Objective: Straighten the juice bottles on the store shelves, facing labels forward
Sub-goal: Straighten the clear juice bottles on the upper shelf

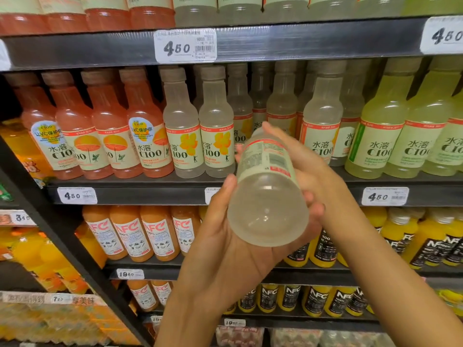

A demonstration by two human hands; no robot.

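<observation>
A pale lemon C100 juice bottle [266,194] is held tilted in front of the middle shelf [150,194], base toward me, its back label with a barcode facing up. My left hand [225,244] cups its base from below, thumb along the left side. My right hand [305,166] grips the right side of the bottle, fingers reaching up toward its neck. On the shelf behind, a gap shows in the front row between two lemon bottles [216,136] and another lemon bottle [322,126].
Pink grapefruit C100 bottles [105,136] fill the shelf's left part, green ones [390,136] the right. Orange NFC bottles [140,234] and yellow NFC bottles [426,241] stand on lower shelves. Price tags [185,46] hang on the shelf edges.
</observation>
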